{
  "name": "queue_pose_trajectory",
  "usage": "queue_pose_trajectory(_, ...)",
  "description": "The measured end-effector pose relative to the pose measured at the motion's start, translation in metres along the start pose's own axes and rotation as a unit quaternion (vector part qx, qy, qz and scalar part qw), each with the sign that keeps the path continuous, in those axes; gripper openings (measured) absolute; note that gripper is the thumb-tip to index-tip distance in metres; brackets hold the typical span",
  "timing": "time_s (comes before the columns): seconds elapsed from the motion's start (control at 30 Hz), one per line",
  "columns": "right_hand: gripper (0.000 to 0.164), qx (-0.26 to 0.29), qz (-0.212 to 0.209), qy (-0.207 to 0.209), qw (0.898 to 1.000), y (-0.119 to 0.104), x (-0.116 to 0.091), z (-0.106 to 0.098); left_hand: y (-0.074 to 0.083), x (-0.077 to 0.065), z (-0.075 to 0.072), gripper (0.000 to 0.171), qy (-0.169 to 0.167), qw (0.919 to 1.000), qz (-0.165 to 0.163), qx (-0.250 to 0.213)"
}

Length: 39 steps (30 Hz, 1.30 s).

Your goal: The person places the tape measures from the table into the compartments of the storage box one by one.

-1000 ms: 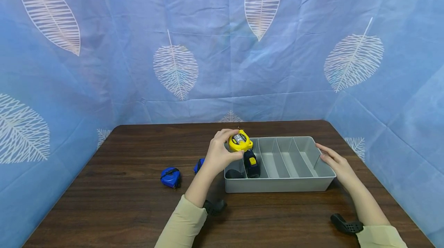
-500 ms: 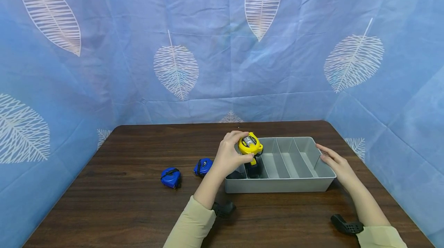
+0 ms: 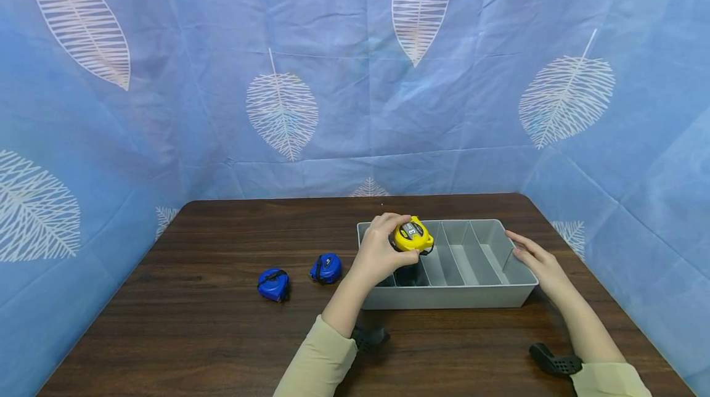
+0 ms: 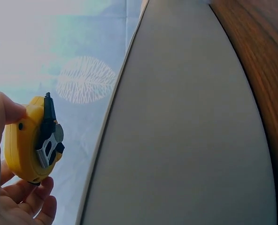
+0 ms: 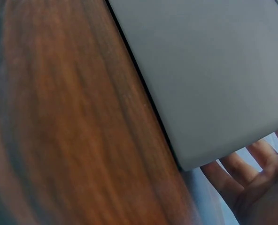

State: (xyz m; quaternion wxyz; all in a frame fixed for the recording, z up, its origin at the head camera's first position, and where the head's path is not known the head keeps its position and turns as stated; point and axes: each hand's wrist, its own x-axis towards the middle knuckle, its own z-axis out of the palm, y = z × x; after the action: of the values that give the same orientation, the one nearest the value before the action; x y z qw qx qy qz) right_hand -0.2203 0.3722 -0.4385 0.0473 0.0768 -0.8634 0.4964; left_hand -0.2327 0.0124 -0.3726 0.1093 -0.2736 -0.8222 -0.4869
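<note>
My left hand (image 3: 379,255) holds a yellow tape measure (image 3: 412,235) between thumb and fingers, above the left part of a grey divided box (image 3: 449,297). The left wrist view shows the edge and metal belt clip of the yellow tape measure (image 4: 24,145) past the box wall (image 4: 176,117). Below that hand, a dark shape (image 3: 412,275) shows in the second compartment from the left, mostly covered. The fingers of my right hand (image 3: 538,261) rest against the box's right end; in the right wrist view, fingers (image 5: 240,168) stretch along that end.
Two blue tape measures (image 3: 272,285) lie on the dark wooden table (image 3: 183,323) left of the box, the nearer one to it being the second blue tape measure (image 3: 325,268). A blue leaf-patterned cloth (image 3: 344,76) hangs behind the table.
My left hand has moved right with the yellow tape measure, from over the first compartment to over the second and third. My right hand and the box have stayed put.
</note>
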Motion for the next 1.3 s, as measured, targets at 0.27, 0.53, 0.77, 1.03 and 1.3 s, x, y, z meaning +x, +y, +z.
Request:
queue_pose_trajectory(0.27,0.053,0.001,0.002,-0.004,1.0,-0.001,0.0,-0.001,0.0,0.001,0.011,0.059,-0.003,1.0,0.002,0.001)
queue_pose_trajectory(0.53,0.054,0.008,0.005,-0.004,1.0,0.0,0.0,-0.002,0.0,0.002,0.019,0.06,-0.004,0.9998,-0.003,0.017)
queue_pose_trajectory(0.77,0.053,0.004,0.003,-0.007,1.0,-0.001,0.0,-0.002,0.0,0.001,0.023,0.062,-0.018,0.9989,-0.003,0.044)
queue_pose_trajectory(1.03,0.054,0.003,0.002,-0.005,1.0,0.0,0.001,-0.002,0.0,0.001,0.029,0.062,-0.034,0.9957,0.016,0.085)
queue_pose_trajectory(1.3,0.054,0.007,0.012,-0.006,1.0,0.0,0.0,-0.002,0.0,0.0,0.036,0.062,-0.055,0.9884,0.033,0.138)
